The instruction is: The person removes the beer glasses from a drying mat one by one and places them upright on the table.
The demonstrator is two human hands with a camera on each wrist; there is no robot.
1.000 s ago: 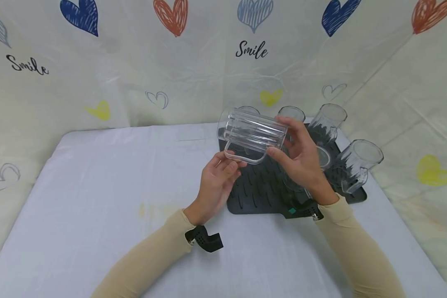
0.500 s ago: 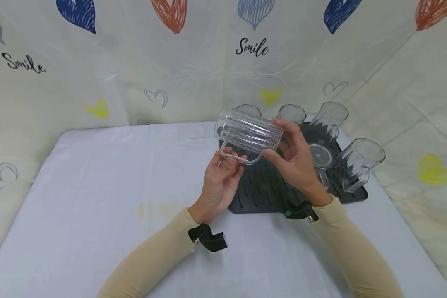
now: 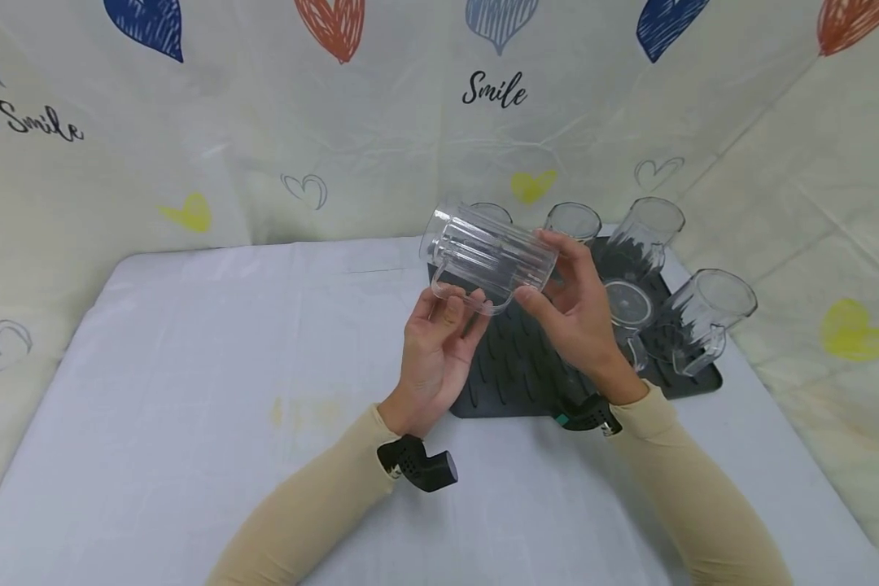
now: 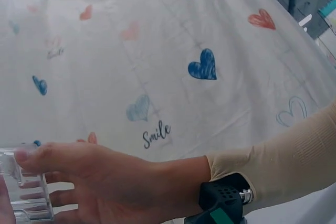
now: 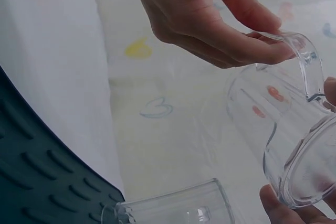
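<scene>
I hold one clear mug (image 3: 494, 252) in the air between both hands, over the far left part of a dark ridged mat (image 3: 509, 382). It lies tilted on its side, mouth toward the left and base toward the right. My right hand (image 3: 579, 317) is curled partway closed around the base end, thumb on the near side, fingers on the far side. My left hand (image 3: 434, 358) pinches the handle (image 5: 312, 72), thumb against fingertips; through such transparent material I can't be sure how many fingers press on it.

Compared with a second ago, my left hand has come farther right and away from me, reaching more along the handle, and the mug sits slightly more to the left. That means, I judge, that the left hand has a surer grip, while the right keeps its share of the hold. More clear mugs (image 3: 710, 317) are on the mat, far and right.
</scene>
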